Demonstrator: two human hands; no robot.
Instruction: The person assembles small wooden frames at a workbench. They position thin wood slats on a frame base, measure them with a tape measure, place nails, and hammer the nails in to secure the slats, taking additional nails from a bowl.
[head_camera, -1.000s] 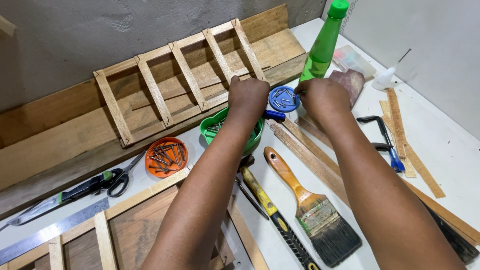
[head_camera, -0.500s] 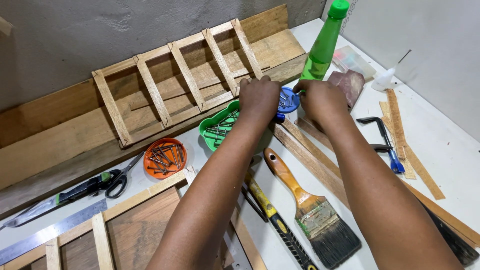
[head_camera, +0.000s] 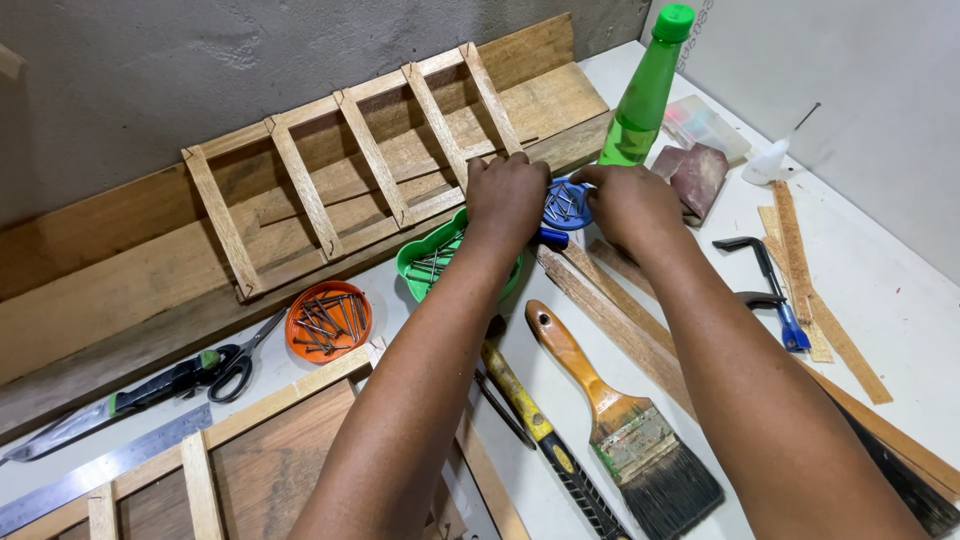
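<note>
A small blue dish (head_camera: 566, 205) of nails lies between my two hands, in front of the wooden ladder-like frame (head_camera: 350, 170). My left hand (head_camera: 508, 195) is curled at the dish's left edge, above a green tray (head_camera: 425, 268) of nails; its fingertips are hidden. My right hand (head_camera: 632, 205) pinches the dish's upper right rim. A green bottle (head_camera: 645, 95) stands just behind my right hand.
An orange dish (head_camera: 328, 322) of nails, scissors (head_camera: 215, 365) and a steel ruler (head_camera: 95, 470) lie at the left. A paintbrush (head_camera: 620, 420), a yellow-handled tool (head_camera: 540, 430), wood strips (head_camera: 620, 320), a clamp (head_camera: 770, 290) and a sanding block (head_camera: 695, 175) sit around my arms.
My left hand shifted a little right, closing on the blue dish and covering its left side. My right hand stayed at the dish's rim.
</note>
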